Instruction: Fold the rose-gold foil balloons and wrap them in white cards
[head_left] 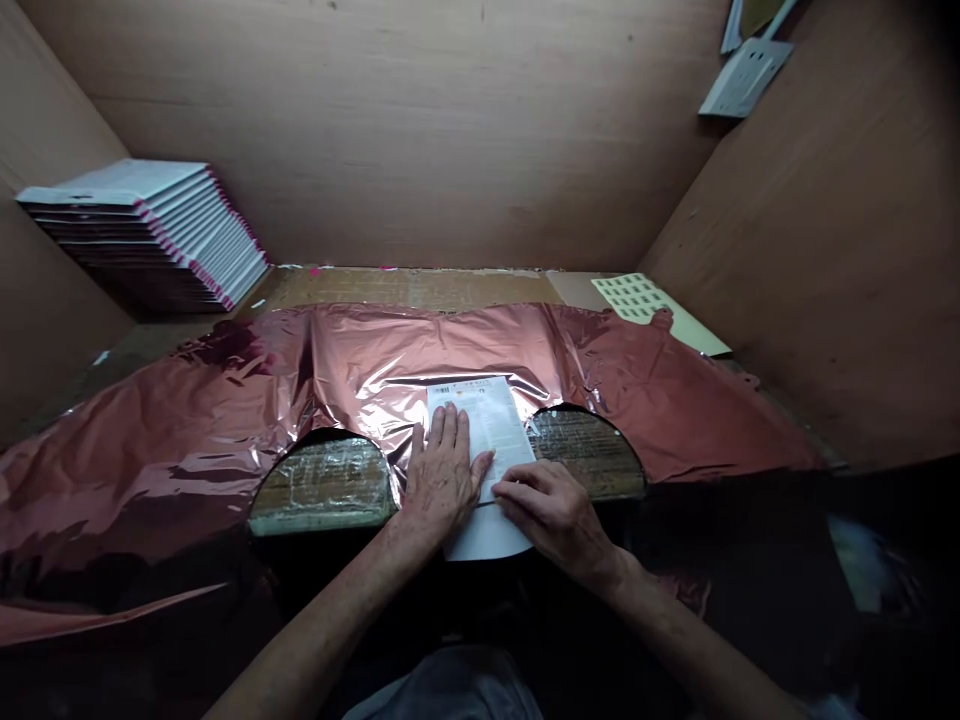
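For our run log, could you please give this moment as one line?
left hand: flat on printed white sheet | right hand: fingertips on sheet | under: pink foil

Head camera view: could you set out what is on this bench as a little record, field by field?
Left hand: left hand lies flat, palm down, on the printed white sheet
Right hand: right hand presses its fingertips on the same sheet's lower part
Under the sheet: pink metallic foil spread across the bench, with two rounded cut-outs
Back left: stack of white envelopes with pink edges
Back right: perforated pale card
Surround: wooden panels
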